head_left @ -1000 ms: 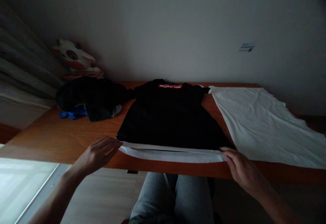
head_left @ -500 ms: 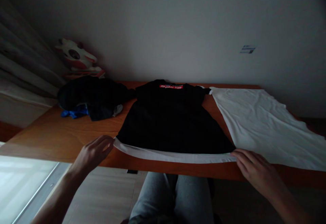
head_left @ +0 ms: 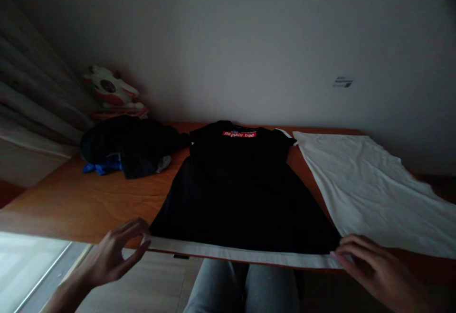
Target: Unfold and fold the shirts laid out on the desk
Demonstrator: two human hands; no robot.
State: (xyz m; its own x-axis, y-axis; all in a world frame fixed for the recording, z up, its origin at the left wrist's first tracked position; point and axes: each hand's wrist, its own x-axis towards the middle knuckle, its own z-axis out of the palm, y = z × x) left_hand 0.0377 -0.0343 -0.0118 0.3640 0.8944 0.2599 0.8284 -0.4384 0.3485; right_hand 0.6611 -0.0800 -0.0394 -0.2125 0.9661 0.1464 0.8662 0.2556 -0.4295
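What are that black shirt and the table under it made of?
The black shirt looks like matte cloth, perhaps cotton: it lies flat without shine. The table seems wood or wood-look laminate: orange-brown, faintly glossy, with streaky grain.

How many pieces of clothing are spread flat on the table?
2: the black shirt between the left hand and right hand, and the white garment right of it. Others beneath could be hidden.
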